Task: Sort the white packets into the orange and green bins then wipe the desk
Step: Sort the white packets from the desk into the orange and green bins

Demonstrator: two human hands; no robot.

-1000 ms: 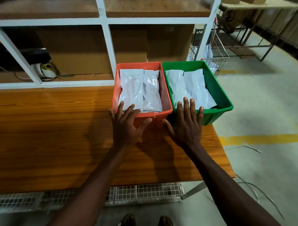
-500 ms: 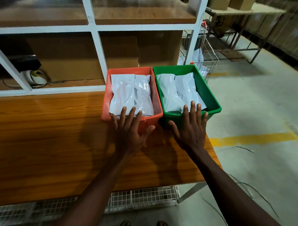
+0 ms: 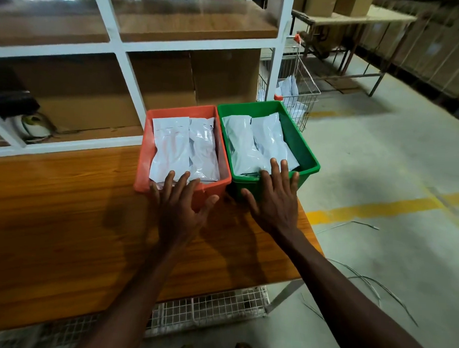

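Both hands, left hand (image 3: 181,206) and right hand (image 3: 274,202), press splayed, gripping nothing, against the packet-filled orange bin (image 3: 144,175) and green bin (image 3: 309,161) at centre frame; an uneven shove could slide the green bin off the desk (image 3: 63,219) edge.

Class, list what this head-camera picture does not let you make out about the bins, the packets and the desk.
- Near edge of the orange bin: hidden by the left hand.
- Packet count in the green bin: white packets overlap, and the right hand covers their near ends.
- Print on the packets: too small.
- The desk: its left end is cut off by the frame edge.
- A wiping cloth: none in view.
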